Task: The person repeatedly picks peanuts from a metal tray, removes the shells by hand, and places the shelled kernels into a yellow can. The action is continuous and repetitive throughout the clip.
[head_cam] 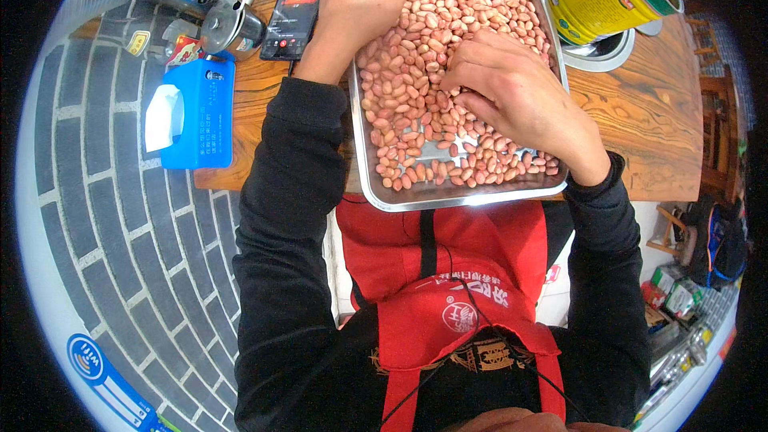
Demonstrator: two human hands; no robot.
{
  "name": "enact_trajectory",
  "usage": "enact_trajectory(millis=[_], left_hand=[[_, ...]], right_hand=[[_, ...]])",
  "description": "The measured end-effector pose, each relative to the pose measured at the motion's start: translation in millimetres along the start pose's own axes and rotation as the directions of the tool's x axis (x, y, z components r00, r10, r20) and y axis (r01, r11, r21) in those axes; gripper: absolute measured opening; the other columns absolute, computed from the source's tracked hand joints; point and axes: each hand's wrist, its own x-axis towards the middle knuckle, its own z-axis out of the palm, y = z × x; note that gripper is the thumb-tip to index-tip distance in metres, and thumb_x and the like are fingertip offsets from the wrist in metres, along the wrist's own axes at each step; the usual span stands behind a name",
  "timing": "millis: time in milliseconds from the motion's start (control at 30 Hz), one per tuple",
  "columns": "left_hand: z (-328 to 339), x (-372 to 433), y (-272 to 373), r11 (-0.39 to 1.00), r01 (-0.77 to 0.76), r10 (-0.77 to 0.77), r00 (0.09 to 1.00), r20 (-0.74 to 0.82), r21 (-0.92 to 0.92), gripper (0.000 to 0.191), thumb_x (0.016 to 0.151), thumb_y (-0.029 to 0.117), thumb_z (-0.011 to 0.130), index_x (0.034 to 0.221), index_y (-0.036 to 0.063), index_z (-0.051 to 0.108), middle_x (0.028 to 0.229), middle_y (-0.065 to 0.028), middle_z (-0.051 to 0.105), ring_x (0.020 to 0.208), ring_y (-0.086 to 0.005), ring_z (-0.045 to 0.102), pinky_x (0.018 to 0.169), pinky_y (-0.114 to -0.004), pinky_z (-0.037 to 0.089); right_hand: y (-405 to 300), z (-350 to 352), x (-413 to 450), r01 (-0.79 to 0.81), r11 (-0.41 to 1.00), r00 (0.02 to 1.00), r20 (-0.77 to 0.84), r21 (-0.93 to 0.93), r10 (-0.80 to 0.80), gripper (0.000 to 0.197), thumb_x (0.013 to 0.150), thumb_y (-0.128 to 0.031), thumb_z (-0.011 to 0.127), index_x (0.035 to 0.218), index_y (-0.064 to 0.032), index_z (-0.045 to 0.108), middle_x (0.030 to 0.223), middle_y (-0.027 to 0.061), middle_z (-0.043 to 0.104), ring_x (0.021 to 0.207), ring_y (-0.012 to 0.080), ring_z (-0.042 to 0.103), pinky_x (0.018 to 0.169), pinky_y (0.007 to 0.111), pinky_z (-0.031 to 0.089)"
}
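Pink-skinned shelled peanuts (429,42) fill most of a rectangular stainless steel tray (420,201). They thin out near the front, where bare metal shows between them. My right hand (510,87) reaches down among the peanuts right of the middle, its fingers bent and their tips close together at the nuts. Whether a peanut is pinched there is hidden. Over the tray's far left side, my left hand (369,0) has curled fingers, with thumb and fingertips near each other. What it may hold cannot be made out.
The wooden table (642,132) carries a lit smartphone (294,15), a lidded metal jar (233,27) and a blue tissue box (210,114) on the left. At right, a yellow tin (606,0) stands in a metal bowl (606,54). A grey brick-pattern wall (120,192) borders the left.
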Motion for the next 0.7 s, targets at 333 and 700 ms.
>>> enact_trajectory(millis=[333,700], left_hand=[[0,-3,0,1.0,0.011,-0.01,1.0,-0.009,0.008,0.038,0.104,0.034,0.075,0.119,-0.0003,0.081,0.09,-0.0128,0.082,0.08,-0.0194,0.076,0.075,-0.037,0.058],[-4,-3,14,0.993,0.121,-0.121,0.992,0.04,0.016,0.038,0.103,0.038,0.07,0.118,0.0057,0.082,0.1,-0.0207,0.082,0.096,-0.0396,0.08,0.085,-0.048,0.06]], right_hand=[[6,-28,-8,0.011,1.0,0.942,-0.335,-0.003,-0.011,0.022,0.097,0.001,0.08,0.119,-0.0022,0.08,0.11,0.012,0.079,0.105,0.0289,0.075,0.092,0.04,0.058],[71,-127,-47,-0.593,0.779,0.438,-0.894,-0.205,0.098,0.027,0.109,-0.009,0.078,0.136,-0.0022,0.081,0.124,0.0093,0.085,0.112,0.0179,0.08,0.1,0.031,0.064]])
